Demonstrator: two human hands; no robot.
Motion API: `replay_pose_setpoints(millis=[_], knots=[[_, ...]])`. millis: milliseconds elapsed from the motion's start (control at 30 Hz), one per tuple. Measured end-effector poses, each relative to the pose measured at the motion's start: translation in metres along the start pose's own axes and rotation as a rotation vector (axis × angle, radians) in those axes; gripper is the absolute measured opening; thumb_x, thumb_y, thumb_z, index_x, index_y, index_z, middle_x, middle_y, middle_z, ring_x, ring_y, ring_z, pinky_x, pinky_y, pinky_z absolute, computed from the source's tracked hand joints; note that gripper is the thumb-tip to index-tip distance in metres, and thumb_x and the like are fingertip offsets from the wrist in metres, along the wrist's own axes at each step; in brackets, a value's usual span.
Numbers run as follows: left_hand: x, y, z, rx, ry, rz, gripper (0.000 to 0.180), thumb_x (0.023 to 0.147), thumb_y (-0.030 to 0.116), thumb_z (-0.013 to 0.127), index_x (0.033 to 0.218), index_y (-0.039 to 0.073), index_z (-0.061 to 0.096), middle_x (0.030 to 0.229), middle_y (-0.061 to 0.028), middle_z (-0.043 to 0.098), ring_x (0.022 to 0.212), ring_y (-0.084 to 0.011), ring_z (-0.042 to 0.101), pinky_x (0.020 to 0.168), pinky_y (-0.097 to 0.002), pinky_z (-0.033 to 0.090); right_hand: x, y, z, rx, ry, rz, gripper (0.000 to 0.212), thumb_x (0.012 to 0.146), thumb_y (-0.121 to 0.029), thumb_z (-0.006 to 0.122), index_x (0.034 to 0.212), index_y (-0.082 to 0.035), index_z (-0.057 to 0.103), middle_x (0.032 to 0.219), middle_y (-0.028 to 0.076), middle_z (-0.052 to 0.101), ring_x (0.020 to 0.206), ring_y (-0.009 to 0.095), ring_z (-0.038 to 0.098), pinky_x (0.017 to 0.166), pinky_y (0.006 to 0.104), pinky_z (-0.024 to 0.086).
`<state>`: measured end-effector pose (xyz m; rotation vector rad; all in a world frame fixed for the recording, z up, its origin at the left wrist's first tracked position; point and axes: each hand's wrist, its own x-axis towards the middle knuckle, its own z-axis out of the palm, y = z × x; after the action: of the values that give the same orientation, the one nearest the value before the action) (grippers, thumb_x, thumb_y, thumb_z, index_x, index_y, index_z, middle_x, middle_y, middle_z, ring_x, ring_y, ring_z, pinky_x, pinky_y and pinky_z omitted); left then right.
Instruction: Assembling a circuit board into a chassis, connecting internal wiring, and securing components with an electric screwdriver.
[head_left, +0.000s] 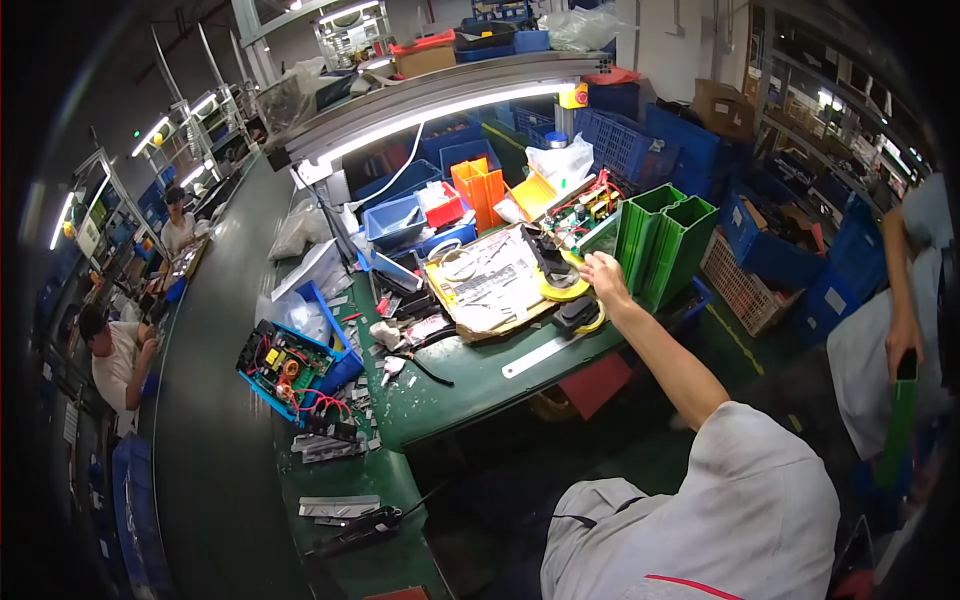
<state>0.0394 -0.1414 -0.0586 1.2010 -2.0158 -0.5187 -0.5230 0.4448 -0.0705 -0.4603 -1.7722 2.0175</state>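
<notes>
Right hand [607, 280] over the right part of the bench [465, 385], fingers bent, tips close to a yellow ring [566, 291]. Cannot tell whether they pinch anything or only hover. Ring sits just left of and below the fingertips, a black block [577, 314] directly below it.

Edges: two green shells [660, 245] stand upright just right of the hand, walling that side. Bench front runs slantwise under the forearm; flat metal strip [543, 356] near it, roughly parallel. More green surface shows leftward, between strip and black cable [432, 372]. Red sheet [597, 386] below the front edge. Dark belt [215, 400] runs lengthwise at left.

Containers: shallow carton [505, 325] left of the ring, heaped with pale strips and papers. Behind it, blue bin [393, 222] with grey pieces; red bin [441, 204] beside. Left, a blue tray [348, 362] with clear plastic; against it, tilted, a blue case [292, 413] holding a circuit board [285, 362], red wires trailing.

Materials: shells long, ribbed, glossy; orange shells [478, 190] stand farther back. Wired board [592, 215] behind the hand, red leads looping up. Metal offcuts [340, 508] beside a black tool [372, 527], lower left. Far right, a co-worker's hand [904, 340] grips a green piece [898, 430].
</notes>
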Motion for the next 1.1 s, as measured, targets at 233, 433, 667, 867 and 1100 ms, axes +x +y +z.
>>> replay_pose_setpoints(millis=[233, 433, 667, 867, 1100], knots=[[-0.003, 0.014, -0.005, 0.068, -0.038, 0.077, 0.029, 0.095, 0.027, 0.070, 0.107, 0.001, 0.072, 0.102, -0.0174, 0.072, 0.091, -0.0262, 0.067, 0.085, -0.0357, 0.054, -0.043, -0.025, -0.003, 0.098, 0.052, -0.026, 0.040, 0.103, -0.020, 0.050, 0.133, 0.006, 0.048, 0.119, 0.018, 0.063, 0.097, 0.020, 0.068, 0.078, 0.0282, 0.057], [-0.004, 0.000, 0.000, 0.119, -0.019, 0.097, 0.026, 0.094, 0.024, 0.070, 0.106, 0.000, 0.072, 0.099, -0.0182, 0.071, 0.087, -0.0281, 0.067, 0.083, -0.0357, 0.054, -0.055, -0.032, 0.017, 0.176, -0.180, -0.023, 0.040, 0.105, -0.033, 0.048, 0.115, 0.003, 0.059, 0.095, 0.011, 0.068, 0.075, 0.014, 0.066, 0.060, 0.0235, 0.050], [-0.004, 0.015, 0.004, 0.102, -0.002, 0.113, 0.027, 0.094, 0.020, 0.070, 0.105, -0.005, 0.071, 0.097, -0.0202, 0.072, 0.084, -0.0309, 0.067, 0.080, -0.0398, 0.055, -0.168, -0.014, 0.052, -0.122, -0.394, -0.328, 0.046, 0.101, -0.024, 0.055, 0.061, -0.005, 0.044, 0.056, 0.001, 0.042, 0.048, 0.011, 0.038, 0.047, 0.0281, 0.030], [-0.009, 0.034, -0.005, 0.172, -0.174, 0.035, 0.028, 0.092, 0.014, 0.071, 0.114, -0.004, 0.067, 0.103, -0.0201, 0.071, 0.092, -0.0303, 0.069, 0.080, -0.0382, 0.057, -0.245, 0.002, 0.054, -0.222, -0.713, -0.576, 0.044, 0.084, 0.003, 0.068, 0.060, -0.003, 0.032, 0.055, 0.009, 0.030, 0.045, 0.023, 0.030, 0.045, 0.0374, 0.024], [-0.046, 0.054, -0.032, 0.294, -0.211, 0.038, 0.033, 0.093, 0.016, 0.071, 0.120, -0.003, 0.064, 0.107, -0.0194, 0.070, 0.091, -0.0282, 0.070, 0.080, -0.0374, 0.058, -0.197, 0.009, 0.023, -0.467, -0.544, -0.654, 0.033, 0.087, 0.005, 0.062, 0.062, -0.001, 0.042, 0.055, 0.007, 0.035, 0.047, 0.014, 0.032, 0.045, 0.0329, 0.027]])
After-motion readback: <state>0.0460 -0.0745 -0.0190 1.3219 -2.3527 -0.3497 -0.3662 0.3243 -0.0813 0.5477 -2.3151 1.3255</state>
